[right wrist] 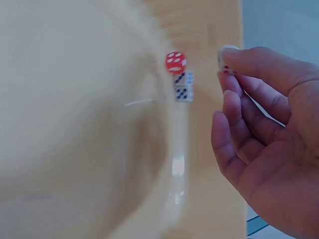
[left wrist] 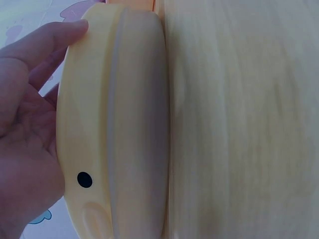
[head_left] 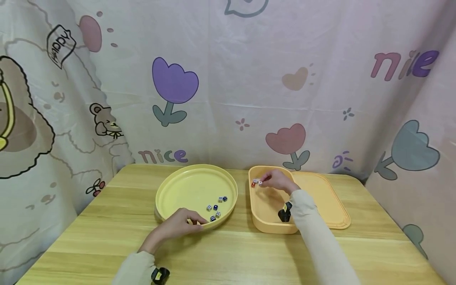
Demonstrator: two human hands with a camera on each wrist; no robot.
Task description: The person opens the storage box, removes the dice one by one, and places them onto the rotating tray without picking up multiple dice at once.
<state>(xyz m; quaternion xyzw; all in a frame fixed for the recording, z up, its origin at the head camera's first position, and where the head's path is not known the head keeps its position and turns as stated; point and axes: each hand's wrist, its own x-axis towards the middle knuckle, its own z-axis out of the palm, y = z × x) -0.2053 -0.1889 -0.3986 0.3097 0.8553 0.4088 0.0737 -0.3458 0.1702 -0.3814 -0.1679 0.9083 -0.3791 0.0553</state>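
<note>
My left hand (head_left: 178, 225) grips the near rim of a round yellow tray (head_left: 185, 184); in the left wrist view its thumb lies on the rim and the other fingers go behind it. Several dice lie at the tray's right side, among them a white die (head_left: 218, 214) and a dark blue die (head_left: 215, 207). Over the far left of an orange box (head_left: 274, 228), my right hand (head_left: 279, 181) pinches a white die with red pips (right wrist: 228, 60) between thumb and finger. Close by, a red die (right wrist: 175, 62) sits beside white dice with dark pips (right wrist: 182, 93) in the box's corner.
A flat orange lid (head_left: 320, 198) lies on the wooden table (head_left: 221, 257), against the right side of the box. Behind the table hangs a printed curtain (head_left: 221, 79). A narrow strip of table separates tray and box.
</note>
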